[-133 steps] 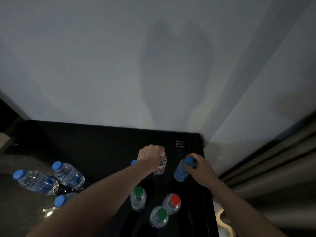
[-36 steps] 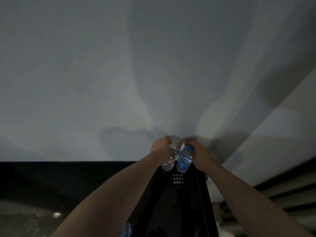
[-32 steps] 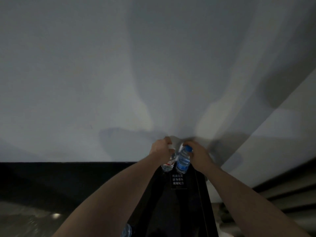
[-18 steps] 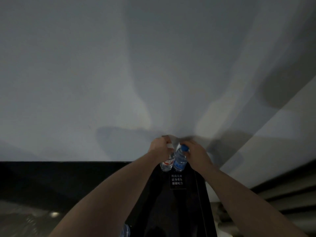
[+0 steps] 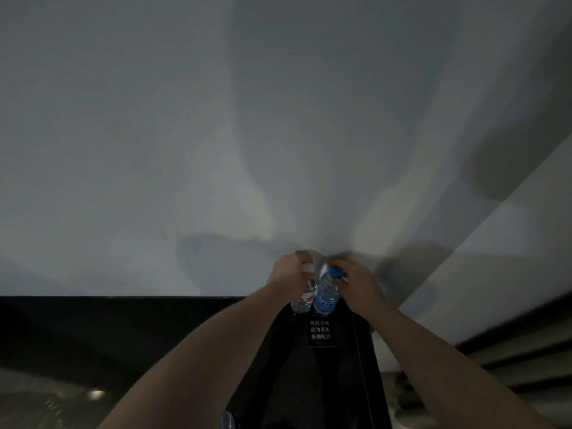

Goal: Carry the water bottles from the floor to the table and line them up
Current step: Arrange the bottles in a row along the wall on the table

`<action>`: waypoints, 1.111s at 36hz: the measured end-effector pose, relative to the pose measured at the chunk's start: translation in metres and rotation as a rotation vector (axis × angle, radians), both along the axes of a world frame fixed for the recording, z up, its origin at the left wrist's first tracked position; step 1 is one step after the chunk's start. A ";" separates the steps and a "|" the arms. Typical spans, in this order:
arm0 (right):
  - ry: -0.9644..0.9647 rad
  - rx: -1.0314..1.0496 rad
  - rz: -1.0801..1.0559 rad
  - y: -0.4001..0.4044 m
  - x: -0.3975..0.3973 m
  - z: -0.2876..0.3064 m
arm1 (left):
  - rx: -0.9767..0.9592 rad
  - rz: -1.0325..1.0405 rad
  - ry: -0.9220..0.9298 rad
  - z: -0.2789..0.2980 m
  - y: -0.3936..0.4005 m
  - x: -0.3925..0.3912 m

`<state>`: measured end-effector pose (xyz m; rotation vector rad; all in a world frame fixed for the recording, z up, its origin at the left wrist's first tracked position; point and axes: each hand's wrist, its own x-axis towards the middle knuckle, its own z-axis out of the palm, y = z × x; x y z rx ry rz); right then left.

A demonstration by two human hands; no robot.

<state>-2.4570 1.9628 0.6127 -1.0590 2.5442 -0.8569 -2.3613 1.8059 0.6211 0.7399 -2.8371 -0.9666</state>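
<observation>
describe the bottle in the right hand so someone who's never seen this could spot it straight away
Find the black table against the pale wall; near its far end two hands hold bottles side by side. The right hand grips the blue-capped bottle. Its blue cap and label distinguish it from the white-capped bottle beside it.

Dim, uneven light is falling on the pale wall (image 5: pixel 216 134), where broad soft shadows are fanning upward from the hands, a small glare spot (image 5: pixel 96 394) is shining on the dark floor, and straight edges are bending toward the wide-angle frame's borders.
</observation>
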 end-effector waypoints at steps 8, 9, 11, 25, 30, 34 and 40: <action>-0.011 -0.010 -0.020 -0.006 0.003 0.001 | 0.038 0.021 0.035 -0.007 0.006 0.002; -0.011 -0.003 -0.023 -0.006 0.003 0.001 | 0.035 0.022 0.039 -0.008 0.006 0.002; -0.007 0.012 -0.029 -0.006 0.002 0.002 | 0.039 0.027 0.043 -0.009 0.007 0.001; -0.027 0.044 -0.080 -0.009 0.008 0.008 | 0.029 0.027 -0.010 -0.010 0.003 -0.003; 0.001 -0.069 -0.086 -0.003 0.014 0.011 | 0.048 0.049 -0.031 0.000 0.007 0.010; -0.006 -0.196 -0.146 0.013 0.036 0.016 | 0.069 0.058 0.026 0.020 0.013 0.051; -0.255 -0.243 -0.073 0.064 0.123 0.018 | 0.051 0.025 0.041 0.042 0.013 0.178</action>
